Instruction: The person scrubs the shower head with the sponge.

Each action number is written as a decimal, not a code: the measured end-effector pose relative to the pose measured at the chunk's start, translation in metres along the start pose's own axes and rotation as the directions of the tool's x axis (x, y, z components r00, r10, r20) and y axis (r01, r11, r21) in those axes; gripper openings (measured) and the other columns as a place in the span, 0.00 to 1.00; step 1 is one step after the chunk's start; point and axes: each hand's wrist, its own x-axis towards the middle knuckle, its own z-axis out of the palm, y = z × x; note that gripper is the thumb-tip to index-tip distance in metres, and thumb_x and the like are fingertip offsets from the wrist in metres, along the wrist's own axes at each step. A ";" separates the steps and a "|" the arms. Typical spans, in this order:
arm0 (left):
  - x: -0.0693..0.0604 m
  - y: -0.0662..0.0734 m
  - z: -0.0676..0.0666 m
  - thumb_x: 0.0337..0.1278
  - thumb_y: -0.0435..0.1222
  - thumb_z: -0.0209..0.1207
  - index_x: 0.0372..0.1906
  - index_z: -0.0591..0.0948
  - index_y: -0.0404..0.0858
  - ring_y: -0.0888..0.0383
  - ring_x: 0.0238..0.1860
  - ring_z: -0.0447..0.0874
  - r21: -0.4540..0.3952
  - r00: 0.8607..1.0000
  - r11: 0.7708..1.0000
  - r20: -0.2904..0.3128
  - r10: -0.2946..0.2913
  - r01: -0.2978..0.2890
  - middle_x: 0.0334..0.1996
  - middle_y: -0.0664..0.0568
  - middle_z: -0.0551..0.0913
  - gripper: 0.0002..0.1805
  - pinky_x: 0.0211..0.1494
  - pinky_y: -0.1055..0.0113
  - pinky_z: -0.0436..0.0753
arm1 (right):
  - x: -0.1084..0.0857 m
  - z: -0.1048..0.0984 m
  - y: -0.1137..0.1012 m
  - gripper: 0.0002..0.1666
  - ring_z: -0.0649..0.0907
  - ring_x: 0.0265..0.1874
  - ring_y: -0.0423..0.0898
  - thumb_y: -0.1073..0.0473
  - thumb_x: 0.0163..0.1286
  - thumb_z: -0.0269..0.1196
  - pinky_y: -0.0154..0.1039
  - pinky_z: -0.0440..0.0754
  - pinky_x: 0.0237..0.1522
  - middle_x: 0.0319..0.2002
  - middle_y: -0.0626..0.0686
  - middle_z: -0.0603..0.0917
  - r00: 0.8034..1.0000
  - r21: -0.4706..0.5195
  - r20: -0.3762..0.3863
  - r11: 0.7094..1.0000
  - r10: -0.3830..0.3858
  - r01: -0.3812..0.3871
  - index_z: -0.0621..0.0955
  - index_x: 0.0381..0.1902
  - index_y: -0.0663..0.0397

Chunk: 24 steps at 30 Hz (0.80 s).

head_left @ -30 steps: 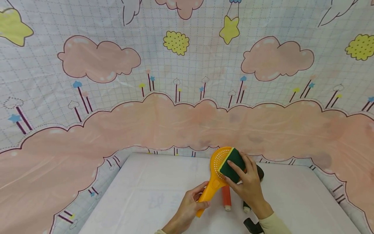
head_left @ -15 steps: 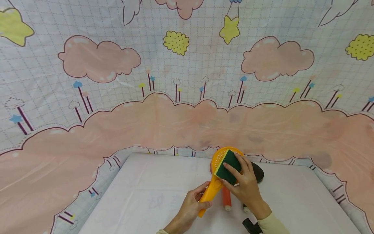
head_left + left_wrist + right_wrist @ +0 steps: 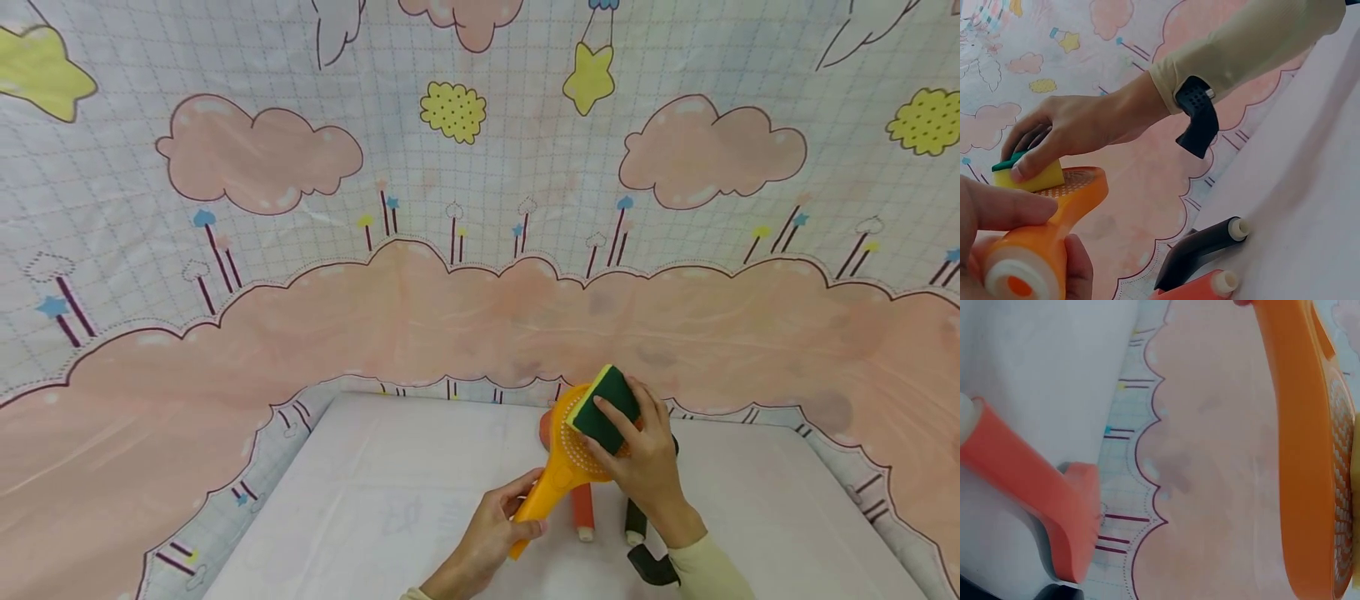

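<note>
An orange shower head (image 3: 561,473) is held up over the table, its face full of small holes. My left hand (image 3: 486,533) grips its handle, whose pale open end shows in the left wrist view. With fingers and thumb, my right hand (image 3: 651,458) holds a sponge (image 3: 613,408), green on one side and yellow on the other. The yellow side (image 3: 1035,181) lies against the perforated face in the left wrist view. Only a sliver of the sponge shows in the right wrist view, beside the orange shower head (image 3: 1307,462).
A red shower head (image 3: 582,512) and a black shower head (image 3: 635,521) lie on the white table (image 3: 360,500) beneath the hands, partly covered from above. A black wrist mount (image 3: 1197,119) sits at the right sleeve. A patterned cloth (image 3: 480,325) rises behind the table.
The sponge first slid down and left across the orange shower head's face, then back up and right beyond its rim. The shower head has dipped slightly. Both hands keep their grip.
</note>
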 end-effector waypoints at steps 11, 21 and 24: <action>0.006 0.000 0.004 0.54 0.23 0.63 0.69 0.71 0.41 0.54 0.50 0.78 0.041 1.000 0.999 -0.007 0.003 -0.002 0.54 0.48 0.78 0.36 0.56 0.60 0.83 | 0.004 0.002 0.001 0.35 0.68 0.63 0.65 0.28 0.67 0.52 0.63 0.83 0.43 0.67 0.67 0.69 1.000 0.022 0.004 1.000 0.018 -0.018 0.82 0.54 0.48; 0.013 0.006 0.004 0.54 0.24 0.63 0.69 0.72 0.42 0.54 0.49 0.77 0.074 0.999 0.997 -0.023 0.023 -0.021 0.54 0.48 0.78 0.35 0.56 0.61 0.83 | 0.000 0.012 -0.011 0.34 0.68 0.64 0.64 0.28 0.66 0.53 0.65 0.78 0.52 0.68 0.65 0.70 0.999 0.059 0.051 0.998 -0.002 -0.001 0.83 0.55 0.43; 0.015 0.007 0.004 0.54 0.23 0.63 0.69 0.72 0.41 0.54 0.49 0.77 0.068 0.999 0.998 -0.029 0.021 -0.019 0.54 0.47 0.78 0.35 0.56 0.61 0.83 | -0.001 0.013 -0.014 0.33 0.68 0.65 0.64 0.28 0.67 0.52 0.64 0.80 0.50 0.67 0.65 0.70 0.997 0.061 0.069 0.998 -0.024 0.020 0.82 0.55 0.43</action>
